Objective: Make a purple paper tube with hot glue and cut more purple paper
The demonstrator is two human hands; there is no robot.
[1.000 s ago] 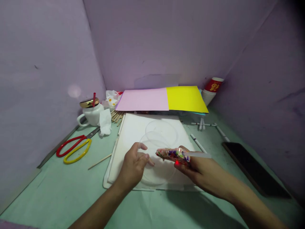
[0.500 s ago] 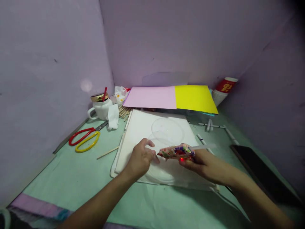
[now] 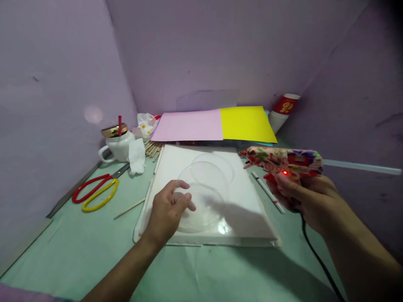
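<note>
My left hand (image 3: 168, 209) is curled at the left edge of a clear, round plastic disc (image 3: 217, 184), seemingly pinching it at a tilt. Behind lies another clear disc (image 3: 231, 170), and a lower round outline shows under the fingers. How these see-through pieces touch is hard to tell. White sheets or a board (image 3: 248, 222) lie beneath them. In my right hand (image 3: 310, 201) is a glue gun (image 3: 283, 159) wrapped in flowered covering, its red light lit and nozzle pointing left. A translucent glue stick (image 3: 362, 166) sticks out of its back.
Red-and-yellow-handled scissors (image 3: 97, 195) and a wooden stick (image 3: 129, 208) lie left, near a white mug (image 3: 118, 146) and tissue (image 3: 136, 157). Pink and yellow card (image 3: 189, 126) stands behind. Stacked paper cups (image 3: 283, 111) lean at back right. The gun's black cord (image 3: 317, 253) hangs right.
My right hand has lifted the glue gun up and to the right, away from the discs. My left hand stays at the clear disc. The view has shifted slightly.
</note>
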